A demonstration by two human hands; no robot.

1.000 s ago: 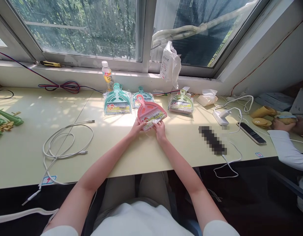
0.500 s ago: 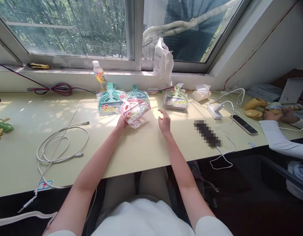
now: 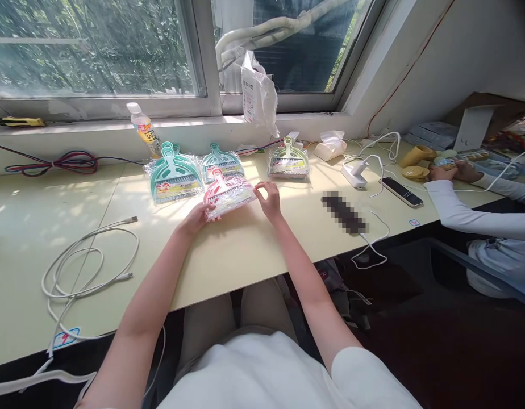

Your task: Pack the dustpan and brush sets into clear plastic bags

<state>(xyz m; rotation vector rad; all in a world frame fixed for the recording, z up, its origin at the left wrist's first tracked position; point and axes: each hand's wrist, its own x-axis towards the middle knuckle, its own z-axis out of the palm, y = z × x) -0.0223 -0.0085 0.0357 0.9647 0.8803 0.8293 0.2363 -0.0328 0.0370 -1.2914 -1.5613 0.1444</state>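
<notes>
Sunlight comes through a window (image 3: 96,57) and lies in bright patches across a pale yellow table (image 3: 245,250). From my remote seat, looking down through the head camera, I have a pink dustpan-and-brush set (image 3: 228,196) in clear wrap at the middle of the table, tilted, its right side higher. My left hand (image 3: 195,218) has its grip closed on the set's lower left corner, thumb on top and fingers under. My right hand (image 3: 270,199) has thumb and forefinger nearly together at the wrap's right edge; I cannot tell whether that grip pinches it.

Just behind stands a small teal set (image 3: 223,161), partly covered by the pink one in my view, with a larger teal set (image 3: 176,177) to its left. Near my right hand, farther back, I see a green set (image 3: 289,162). Behind the larger teal set is a drink bottle (image 3: 144,129). Off to the left lies a looped white cable (image 3: 130,220); on the right, a phone (image 3: 401,192) lies near a co-worker's white sleeve (image 3: 467,207).
</notes>
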